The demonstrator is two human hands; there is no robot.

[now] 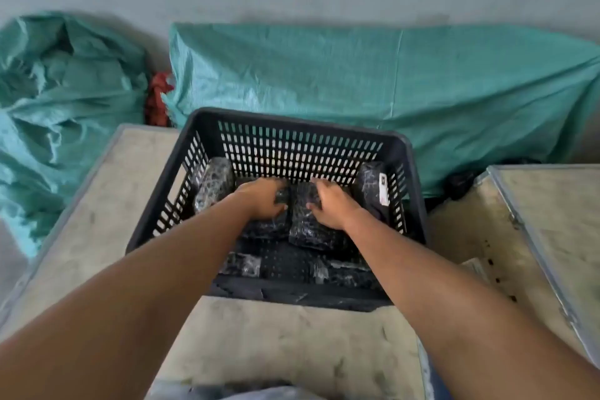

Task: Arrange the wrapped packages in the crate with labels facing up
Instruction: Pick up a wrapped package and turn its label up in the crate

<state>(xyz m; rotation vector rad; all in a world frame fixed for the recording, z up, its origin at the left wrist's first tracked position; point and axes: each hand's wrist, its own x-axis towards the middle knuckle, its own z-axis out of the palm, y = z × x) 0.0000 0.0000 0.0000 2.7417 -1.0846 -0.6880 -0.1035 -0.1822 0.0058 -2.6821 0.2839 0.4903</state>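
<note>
Both forearms reach forward from the bottom of the frame over a pale, stained surface (292, 344) into a black slotted crate (292, 122) that stands on it. Left hand (264, 200) rests palm down on a black wrapped package (271, 224) in the middle of the crate, fingers curled over its far edge and thumb against its side. Right hand (329, 206) lies palm down on the neighbouring package (311, 234), fingers bent over the top; whether either hand actually grips cannot be told. These two packages sit side by side, touching. A third package (214, 183) leans tilted against the left wall of the crate. A fourth package (373, 190) stands on edge against the right wall, with a white label (383, 188) on the side facing that wall. More dark wrapped shapes lie flat on the crate floor nearer the camera, blurred. No label shows on the packages under the hands. Behind the crate lie green woven sacks (373, 75), with a red cloth (159, 97) between two of them. A second pale surface (552, 204) sits to the right, apart.
</note>
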